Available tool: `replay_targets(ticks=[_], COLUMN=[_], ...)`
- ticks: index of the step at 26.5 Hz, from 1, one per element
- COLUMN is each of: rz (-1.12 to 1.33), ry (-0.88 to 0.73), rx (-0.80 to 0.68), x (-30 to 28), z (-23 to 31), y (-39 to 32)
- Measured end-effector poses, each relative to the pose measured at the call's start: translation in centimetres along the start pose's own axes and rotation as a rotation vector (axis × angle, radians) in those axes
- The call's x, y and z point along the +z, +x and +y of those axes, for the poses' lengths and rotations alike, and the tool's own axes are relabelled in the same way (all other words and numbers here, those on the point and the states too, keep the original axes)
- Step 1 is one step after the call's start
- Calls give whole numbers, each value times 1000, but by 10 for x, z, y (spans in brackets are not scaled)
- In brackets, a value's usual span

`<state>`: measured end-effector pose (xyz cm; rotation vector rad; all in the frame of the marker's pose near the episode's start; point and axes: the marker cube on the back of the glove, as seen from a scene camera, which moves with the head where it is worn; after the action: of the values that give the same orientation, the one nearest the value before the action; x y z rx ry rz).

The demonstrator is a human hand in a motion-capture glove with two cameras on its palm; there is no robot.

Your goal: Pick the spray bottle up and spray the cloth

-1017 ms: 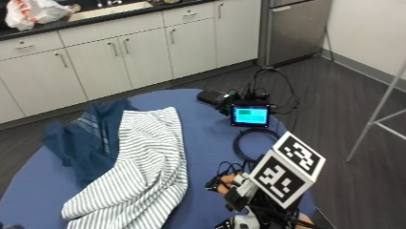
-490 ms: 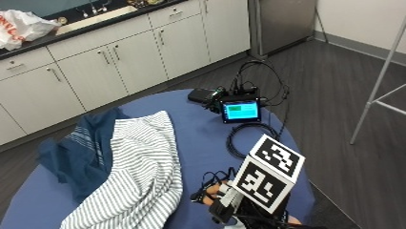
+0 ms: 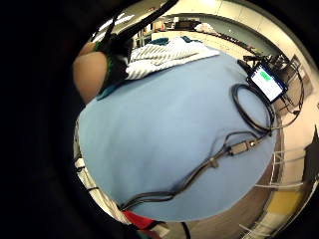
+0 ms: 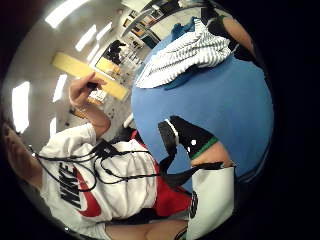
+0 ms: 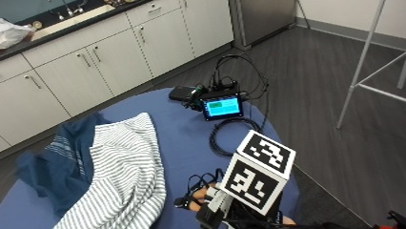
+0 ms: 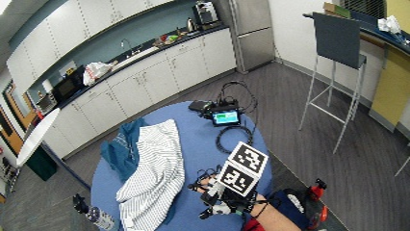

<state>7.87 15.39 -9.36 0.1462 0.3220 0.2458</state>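
Note:
A white striped cloth (image 5: 124,167) lies spread over a dark blue cloth (image 5: 57,162) on the left part of the round blue table (image 5: 184,138). My gloved right hand (image 5: 206,200) hovers over the table's near edge, to the right of the cloths, mostly hidden under its marker; it holds nothing and the thumb (image 4: 186,135) looks straight. In the wide view a small bottle with a dark top (image 6: 95,214), seemingly the spray bottle, lies at the table's far left rim, well away from the hand (image 6: 214,195). The palm views show the striped cloth (image 3: 164,52) (image 4: 185,55) across bare tabletop.
A small lit screen (image 5: 220,106) with a black box (image 5: 181,92) and a coil of cable (image 5: 231,136) sits at the far side of the table. Loose cable (image 3: 209,164) runs over the tabletop. White cabinets (image 5: 95,62) stand behind, a tall stool (image 6: 336,38) to the right.
The outside camera has shifted, so the whole picture moved. The hand stays over the near edge of the table with nothing taken hold of; the cloths lie as before.

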Motion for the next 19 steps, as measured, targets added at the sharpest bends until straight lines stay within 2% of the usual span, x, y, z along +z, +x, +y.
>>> replay_targets(ticks=[19], rz=[21], ry=[-73], rx=[-15], x=[1], z=[-9], y=[-5])
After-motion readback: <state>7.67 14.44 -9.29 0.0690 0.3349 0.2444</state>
